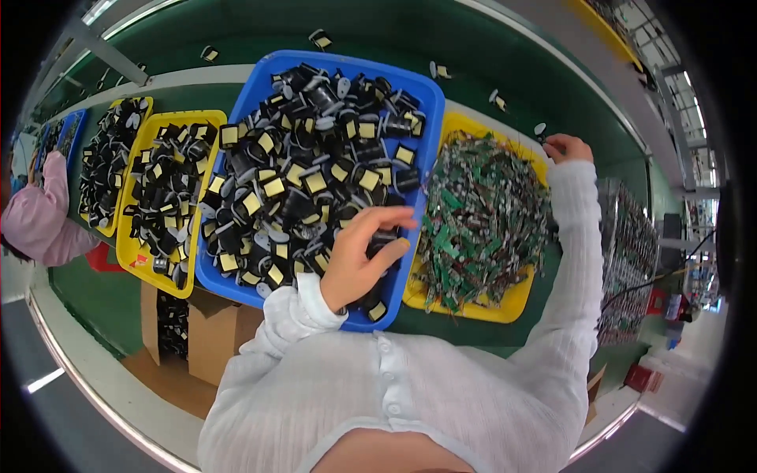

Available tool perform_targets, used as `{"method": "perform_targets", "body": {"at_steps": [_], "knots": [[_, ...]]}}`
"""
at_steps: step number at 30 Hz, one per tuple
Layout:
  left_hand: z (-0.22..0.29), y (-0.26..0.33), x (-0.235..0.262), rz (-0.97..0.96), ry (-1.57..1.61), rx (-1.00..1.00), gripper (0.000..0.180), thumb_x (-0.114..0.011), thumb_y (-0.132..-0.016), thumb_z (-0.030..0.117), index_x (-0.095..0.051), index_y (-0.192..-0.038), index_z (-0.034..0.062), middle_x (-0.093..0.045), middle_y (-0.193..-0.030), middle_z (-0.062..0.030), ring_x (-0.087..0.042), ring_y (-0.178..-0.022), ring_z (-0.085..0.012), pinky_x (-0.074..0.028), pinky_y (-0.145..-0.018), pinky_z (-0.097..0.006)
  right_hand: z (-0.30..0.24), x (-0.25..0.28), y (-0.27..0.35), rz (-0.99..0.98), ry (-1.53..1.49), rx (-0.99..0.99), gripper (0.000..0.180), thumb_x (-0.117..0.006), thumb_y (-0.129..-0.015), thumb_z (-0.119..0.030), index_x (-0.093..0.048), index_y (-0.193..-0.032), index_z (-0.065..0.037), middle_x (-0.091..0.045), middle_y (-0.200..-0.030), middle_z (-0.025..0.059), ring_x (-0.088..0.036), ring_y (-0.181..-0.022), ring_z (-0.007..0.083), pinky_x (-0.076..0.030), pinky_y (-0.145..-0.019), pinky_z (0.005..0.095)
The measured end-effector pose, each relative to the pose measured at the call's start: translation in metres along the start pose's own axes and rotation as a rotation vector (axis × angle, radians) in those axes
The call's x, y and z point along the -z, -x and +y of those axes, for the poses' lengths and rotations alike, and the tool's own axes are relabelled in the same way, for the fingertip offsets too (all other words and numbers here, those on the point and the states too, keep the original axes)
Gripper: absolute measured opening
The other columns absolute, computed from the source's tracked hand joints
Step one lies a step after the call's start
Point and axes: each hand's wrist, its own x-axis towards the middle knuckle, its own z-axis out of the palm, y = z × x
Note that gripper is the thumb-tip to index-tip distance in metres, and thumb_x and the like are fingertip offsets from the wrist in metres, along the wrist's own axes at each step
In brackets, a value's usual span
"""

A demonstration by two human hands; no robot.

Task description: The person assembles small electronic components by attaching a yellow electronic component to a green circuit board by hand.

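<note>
The left hand [359, 264] rests fingers-curled on black components [315, 181] in the blue tray [252, 94], directly beneath its fingertips, while the right hand [566, 147], far beyond, pinches one small part [541, 129].

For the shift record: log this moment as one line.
left hand: reaching into blue tray of black coil parts | right hand: at far rim of yellow tray of green circuit boards, grip unclear

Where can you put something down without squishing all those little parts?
On the green belt behind the blue tray, and the green strip under the yellow tray. The trays are heaped full, and the left hand digs in the blue one.
</note>
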Motion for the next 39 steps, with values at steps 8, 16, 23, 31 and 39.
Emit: {"method": "perform_targets", "body": {"at_steps": [8, 16, 23, 31, 39], "knots": [[-0.008, 0.002, 0.001, 0.108, -0.119, -0.070, 0.007, -0.066, -0.070, 0.006, -0.062, -0.075, 0.0035, -0.060, -0.080, -0.0086, -0.056, -0.082, -0.0227, -0.044, -0.071, -0.031, 0.101, -0.107, -0.098, -0.238, 0.296, -0.087, 0.018, -0.063, -0.074, -0.018, -0.067, -0.091, -0.016, -0.062, -0.090, 0.0113, -0.058, -0.085, 0.0287, -0.047, -0.076, 0.0368], [-0.012, -0.009, -0.005, 0.043, -0.414, -0.130, 0.013, -0.063, -0.072, 0.008, -0.059, -0.084, 0.0032, -0.060, -0.085, -0.0081, -0.053, -0.089, -0.0264, -0.042, -0.079, -0.034, 0.061, -0.046, -0.064, -0.114, 0.069, -0.032, 0.040, -0.066, -0.071, -0.008, -0.059, -0.109, -0.016, -0.060, -0.101, 0.0143, -0.056, -0.096, 0.0311, -0.045, -0.083, 0.0344], [-0.034, -0.003, -0.014, 0.021, -1.027, -0.128, 0.044, -0.064, -0.071, 0.024, -0.051, -0.110, 0.0083, -0.043, -0.121, -0.0115, -0.034, -0.116, -0.0336, -0.032, -0.091, -0.045, 0.023, 0.046, 0.046, -0.013, -0.110, 0.341, 0.050, -0.070, -0.067, -0.013, -0.054, -0.115, -0.014, -0.055, -0.113, 0.0115, -0.049, -0.106, 0.0301, -0.038, -0.092, 0.0355], [-0.040, 0.005, -0.012, 0.098, -1.071, -0.194, 0.039, -0.064, -0.071, 0.023, -0.057, -0.105, 0.0059, -0.053, -0.102, -0.0065, -0.039, -0.110, -0.0305, -0.033, -0.089, -0.043, -0.047, 0.036, 0.188, 0.010, -0.067, 0.553, 0.060, -0.069, -0.063, -0.036, -0.053, -0.116, -0.014, -0.055, -0.111, 0.0109, -0.049, -0.102, 0.0334, -0.037, -0.087, 0.0437], [-0.024, 0.003, -0.010, 0.245, -0.656, -0.218, 0.028, -0.063, -0.068, 0.002, -0.052, -0.093, 0.0039, -0.050, -0.091, -0.0118, -0.053, -0.084, -0.0314, -0.044, -0.072, -0.035, -0.105, -0.071, 0.204, 0.239, -0.042, 0.237, 0.044, -0.069, -0.066, -0.036, -0.059, -0.106, -0.020, -0.047, -0.120, 0.0059, -0.039, -0.115, 0.0270, -0.023, -0.099, 0.0504]]}}
